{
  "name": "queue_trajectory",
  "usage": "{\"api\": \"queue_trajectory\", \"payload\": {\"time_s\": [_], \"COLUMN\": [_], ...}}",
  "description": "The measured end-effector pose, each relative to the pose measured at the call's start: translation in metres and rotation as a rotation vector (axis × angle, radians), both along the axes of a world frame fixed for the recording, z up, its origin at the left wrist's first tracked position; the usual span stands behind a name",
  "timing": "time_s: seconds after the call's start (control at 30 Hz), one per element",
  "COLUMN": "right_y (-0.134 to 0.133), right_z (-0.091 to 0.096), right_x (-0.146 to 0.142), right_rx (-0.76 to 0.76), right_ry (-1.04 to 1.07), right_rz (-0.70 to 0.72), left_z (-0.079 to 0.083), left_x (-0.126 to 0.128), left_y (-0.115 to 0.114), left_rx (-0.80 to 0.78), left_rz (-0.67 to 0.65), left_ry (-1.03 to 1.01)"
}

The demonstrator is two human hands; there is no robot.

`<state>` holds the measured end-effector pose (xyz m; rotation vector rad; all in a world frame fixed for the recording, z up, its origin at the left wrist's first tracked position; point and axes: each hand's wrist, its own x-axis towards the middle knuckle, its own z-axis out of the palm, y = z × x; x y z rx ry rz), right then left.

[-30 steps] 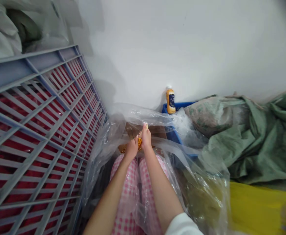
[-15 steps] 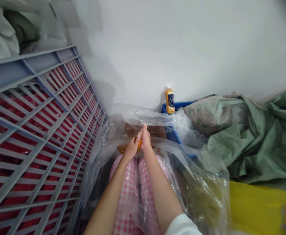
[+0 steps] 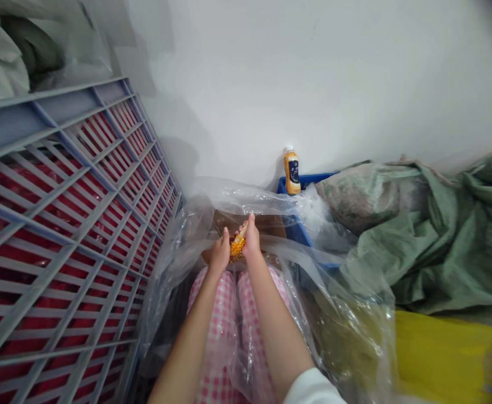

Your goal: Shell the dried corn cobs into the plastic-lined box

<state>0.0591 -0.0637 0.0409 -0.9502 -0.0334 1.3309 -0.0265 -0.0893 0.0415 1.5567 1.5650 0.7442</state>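
Note:
A yellow corn cob (image 3: 238, 246) is held between both hands above my pink checked lap (image 3: 229, 314). My left hand (image 3: 220, 252) is closed on its lower end. My right hand (image 3: 251, 238) wraps its upper end, fingers curled round it. Beneath the hands lies a brown cardboard box (image 3: 266, 223) lined with clear plastic sheeting (image 3: 212, 193), partly hidden by the hands.
Stacked grey-blue slatted crates (image 3: 60, 224) with red contents rise at left. A yellow bottle (image 3: 292, 171) stands on a blue crate (image 3: 308, 182) by the white wall. Green sacks (image 3: 439, 235) are piled at right, with a yellow surface (image 3: 443, 353) below them.
My left hand has shifted slightly left along the cob, so more of the yellow kernels show between the two hands. My arms have barely moved.

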Motion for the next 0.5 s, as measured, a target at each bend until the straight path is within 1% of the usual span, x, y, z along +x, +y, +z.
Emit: {"api": "queue_trajectory", "payload": {"time_s": [0.07,0.13,0.23,0.37,0.43,0.5], "right_y": [0.0016,0.0026,0.0031,0.0033,0.0032,0.0028], "right_z": [-0.0037,-0.0063,-0.007,-0.005,-0.0045,-0.0044], "right_x": [-0.0004,-0.0014,-0.0027,-0.0002,0.0027,0.0054], "right_rx": [0.017,0.052,0.072,-0.006,-0.032,-0.038], "right_ry": [-0.056,-0.11,-0.13,-0.056,-0.027,-0.025], "right_rz": [-0.024,-0.033,-0.021,-0.044,-0.048,-0.052], "left_z": [0.0027,0.003,0.0001,-0.0021,-0.0004,0.0022], "left_x": [0.0016,0.0029,0.0029,0.0006,-0.0004,-0.0007], "left_y": [-0.0035,-0.0046,-0.0015,0.0016,-0.0013,-0.0063], "left_rx": [0.042,0.071,0.039,0.0,0.025,0.083], "left_rz": [-0.063,-0.084,-0.026,0.003,-0.043,-0.106], "left_ry": [0.051,0.116,0.178,0.134,0.143,0.177]}}
